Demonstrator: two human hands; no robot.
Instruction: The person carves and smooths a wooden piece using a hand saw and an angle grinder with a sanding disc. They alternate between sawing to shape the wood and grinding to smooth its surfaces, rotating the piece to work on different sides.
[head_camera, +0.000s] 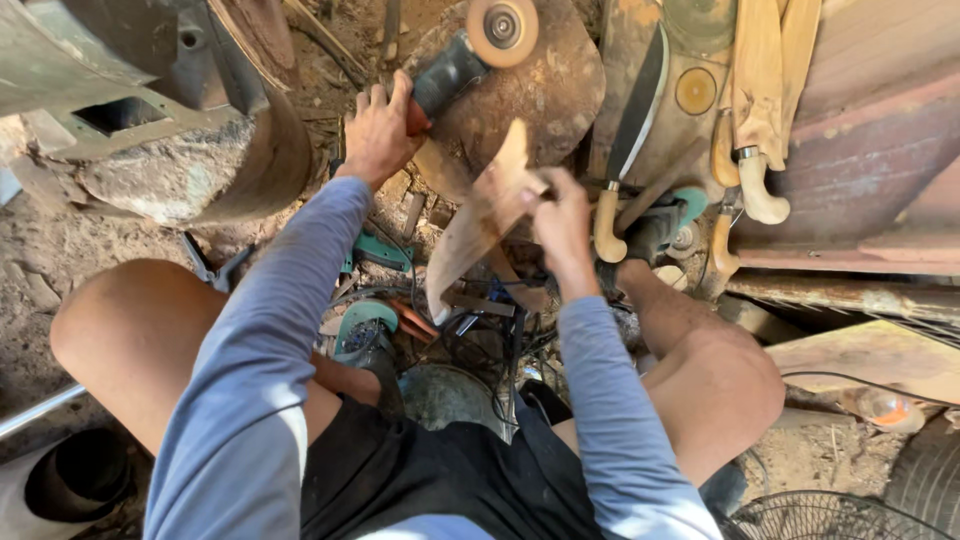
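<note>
Left hand (378, 130) closed on angle grinder (462, 60), sanding disc (503, 31) upward on wood stump (545, 95); right hand (562, 218) gripping curved wooden sheath blank (478, 222) above tangled cords (480, 320) (between knees); likely risks: disc catching fingers, blank kicking, cord snagging.

Tools (400, 320) and knives (625, 150) crowd both hands; little, seemingly, free room.

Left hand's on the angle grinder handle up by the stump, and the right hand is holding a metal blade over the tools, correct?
Not quite. The right hand holds a curved wooden piece, not a metal blade, as the head view shows. The rest stands: the left hand grips the angle grinder by the stump.
</note>
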